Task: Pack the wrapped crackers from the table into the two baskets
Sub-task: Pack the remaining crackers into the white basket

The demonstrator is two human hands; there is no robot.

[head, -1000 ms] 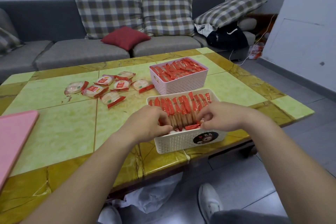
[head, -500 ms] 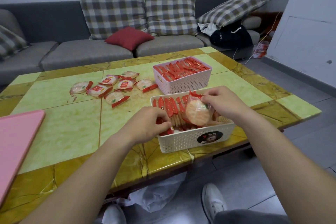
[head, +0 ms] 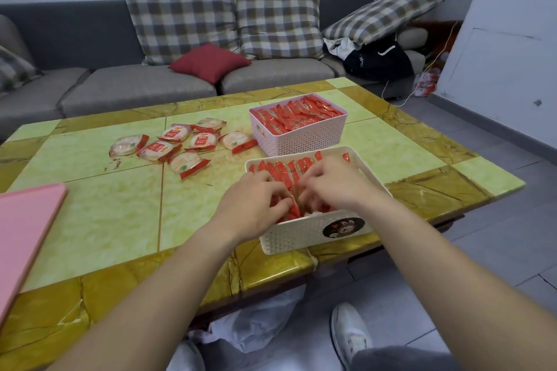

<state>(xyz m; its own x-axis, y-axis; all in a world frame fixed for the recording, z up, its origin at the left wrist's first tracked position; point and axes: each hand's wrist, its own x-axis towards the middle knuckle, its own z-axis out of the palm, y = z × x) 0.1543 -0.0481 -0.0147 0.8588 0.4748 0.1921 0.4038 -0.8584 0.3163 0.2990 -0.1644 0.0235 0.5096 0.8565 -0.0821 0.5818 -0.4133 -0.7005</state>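
Right hand [head: 334, 187] dropped into white basket [head: 301, 236]; seven crackers [head: 189, 162] loose.

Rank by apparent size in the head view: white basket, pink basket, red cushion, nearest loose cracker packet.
1. white basket, though it sits nearest the camera
2. pink basket
3. red cushion, farther off, so true size unsure
4. nearest loose cracker packet

Fingers [head: 280, 207] of both hands inside white perforated plastic basket [head: 313, 236], among upright red-wrapped crackers [head: 280, 172]. Pink perforated plastic basket [head: 301, 141] just behind fingers. Loose round wrapped crackers [head: 168, 149] left of and behind fingers, on green-yellow marble desk [head: 105, 220].
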